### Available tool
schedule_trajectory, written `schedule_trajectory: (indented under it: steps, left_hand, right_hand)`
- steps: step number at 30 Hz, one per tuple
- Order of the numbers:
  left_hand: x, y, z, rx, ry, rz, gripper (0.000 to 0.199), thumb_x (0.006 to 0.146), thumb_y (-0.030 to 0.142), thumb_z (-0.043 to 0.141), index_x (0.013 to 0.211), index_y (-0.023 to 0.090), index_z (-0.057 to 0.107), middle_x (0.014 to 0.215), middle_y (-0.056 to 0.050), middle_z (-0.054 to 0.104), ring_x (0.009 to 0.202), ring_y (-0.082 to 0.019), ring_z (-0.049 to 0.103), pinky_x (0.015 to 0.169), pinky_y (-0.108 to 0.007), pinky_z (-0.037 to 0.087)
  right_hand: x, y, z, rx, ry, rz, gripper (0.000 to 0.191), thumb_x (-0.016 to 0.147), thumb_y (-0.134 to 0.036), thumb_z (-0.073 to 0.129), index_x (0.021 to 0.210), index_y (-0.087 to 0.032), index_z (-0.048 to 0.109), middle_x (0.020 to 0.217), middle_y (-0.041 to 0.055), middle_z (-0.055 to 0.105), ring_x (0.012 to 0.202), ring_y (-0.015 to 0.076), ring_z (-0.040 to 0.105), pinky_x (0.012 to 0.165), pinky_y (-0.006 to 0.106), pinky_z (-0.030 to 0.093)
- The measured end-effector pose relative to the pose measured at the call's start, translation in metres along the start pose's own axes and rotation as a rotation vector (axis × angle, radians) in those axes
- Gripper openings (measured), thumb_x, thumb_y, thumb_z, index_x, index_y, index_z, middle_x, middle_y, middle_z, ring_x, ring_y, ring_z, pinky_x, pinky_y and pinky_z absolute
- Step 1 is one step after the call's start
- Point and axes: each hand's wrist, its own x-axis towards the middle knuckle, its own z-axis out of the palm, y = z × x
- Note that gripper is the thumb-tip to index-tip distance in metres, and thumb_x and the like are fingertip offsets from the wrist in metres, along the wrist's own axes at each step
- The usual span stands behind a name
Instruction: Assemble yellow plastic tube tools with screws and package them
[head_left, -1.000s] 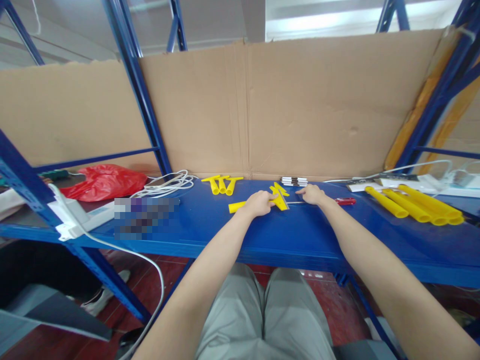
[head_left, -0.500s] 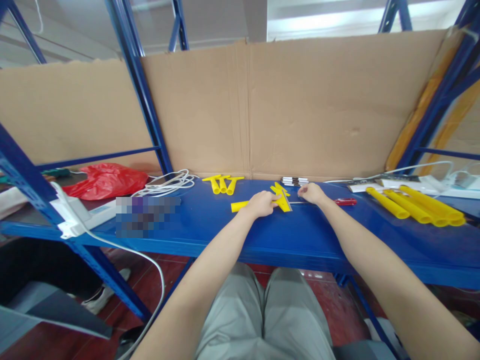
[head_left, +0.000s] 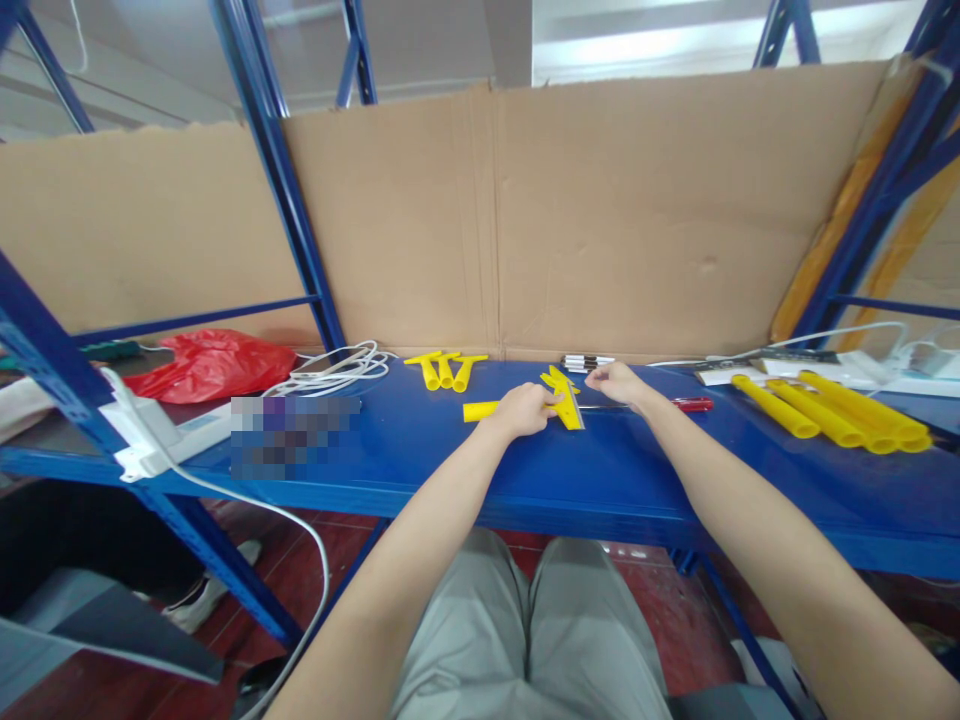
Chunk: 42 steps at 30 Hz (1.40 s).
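Note:
My left hand (head_left: 525, 411) is closed around a yellow scraper (head_left: 570, 412), whose tube handle pokes out to the left and whose wide head faces right with a thin pale edge. Just right of that head, my right hand (head_left: 616, 384) has its fingers pinched together; whatever is between them is too small to make out. A screwdriver (head_left: 694, 405) with a red handle lies under my right wrist, its shaft reaching left towards the scraper head. Behind the head, further yellow pieces (head_left: 555, 378) partly show. Several black-and-white marker-like sticks (head_left: 586, 363) lie beyond my right fingers.
Three yellow T-shaped pieces (head_left: 446, 372) stand at the back left of the blue table (head_left: 525, 480). Several yellow tubes (head_left: 840, 418) lie at right. A white cable coil (head_left: 337, 368), a red plastic bag (head_left: 217, 362) and a power strip (head_left: 187, 430) occupy the left. Cardboard (head_left: 600, 220) walls the back.
My right hand has shifted slightly left, closer to the scraper head. The scraper head has turned a little in my left hand. The screwdriver has stayed in place.

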Motion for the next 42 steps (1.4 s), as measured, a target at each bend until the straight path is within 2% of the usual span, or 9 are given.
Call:
schedule_trajectory:
  steps: [4,8,15,23,33,39,42]
  left_hand:
    - [0.0,0.0,-0.001,-0.018,0.007,0.037,0.03,0.085,0.02,0.058,0.112,0.022,0.069,0.107,-0.009,0.07,0.101,-0.024,0.065,0.087,-0.031,0.048]
    - [0.001,0.001,-0.002,-0.007,0.009,0.045,0.033,0.085,0.019,0.057,0.116,0.024,0.067,0.11,-0.009,0.069,0.102,-0.023,0.065,0.086,-0.031,0.048]
    - [0.001,0.002,-0.002,0.011,0.009,0.056,0.031,0.086,0.02,0.056,0.114,0.024,0.068,0.109,-0.007,0.07,0.101,-0.023,0.065,0.085,-0.03,0.048]
    - [0.002,0.004,0.0,-0.046,0.045,0.06,0.029,0.087,0.021,0.053,0.112,0.022,0.068,0.105,-0.008,0.07,0.101,-0.021,0.064,0.088,-0.028,0.046]
    - [0.001,0.01,-0.002,0.063,0.0,0.077,0.029,0.089,0.02,0.05,0.114,0.018,0.065,0.103,-0.011,0.068,0.102,-0.024,0.063,0.09,-0.032,0.047]
    - [0.001,0.012,-0.002,0.117,-0.012,0.093,0.032,0.091,0.019,0.046,0.119,0.015,0.061,0.106,-0.014,0.066,0.103,-0.026,0.062,0.09,-0.036,0.048]
    - [0.0,0.013,-0.003,0.145,-0.017,0.108,0.034,0.091,0.019,0.045,0.121,0.016,0.06,0.105,-0.014,0.066,0.103,-0.026,0.062,0.089,-0.036,0.048]
  right_hand:
    - [-0.013,-0.028,0.002,0.22,-0.143,-0.135,0.01,0.071,-0.023,0.06,0.066,-0.016,0.065,0.078,0.0024,0.07,0.078,0.0158,0.062,0.08,0.028,0.047]
    - [-0.018,-0.041,0.008,0.213,-0.121,-0.183,0.008,0.07,-0.019,0.06,0.062,-0.018,0.062,0.077,0.0016,0.068,0.079,0.0154,0.062,0.083,0.029,0.046]
    - [-0.015,-0.041,0.012,0.141,-0.084,-0.258,0.011,0.069,-0.015,0.056,0.059,-0.019,0.058,0.073,0.0004,0.065,0.079,0.0155,0.06,0.084,0.03,0.046]
    - [-0.019,-0.044,0.013,0.193,-0.04,-0.177,0.01,0.069,-0.013,0.051,0.065,-0.019,0.057,0.077,0.0007,0.064,0.08,0.0159,0.059,0.081,0.028,0.046]
    - [-0.022,-0.046,0.01,0.169,-0.096,-0.111,0.012,0.068,-0.01,0.049,0.064,-0.018,0.057,0.076,0.0015,0.065,0.078,0.0153,0.059,0.078,0.026,0.046]
    - [-0.016,-0.039,0.009,0.106,-0.112,-0.17,0.011,0.072,-0.016,0.052,0.067,-0.018,0.061,0.078,0.0016,0.067,0.08,0.0166,0.06,0.078,0.027,0.046]
    - [-0.011,-0.035,0.008,0.008,-0.074,-0.259,0.011,0.074,-0.019,0.053,0.067,-0.019,0.061,0.08,0.0024,0.066,0.084,0.0175,0.059,0.082,0.029,0.045]
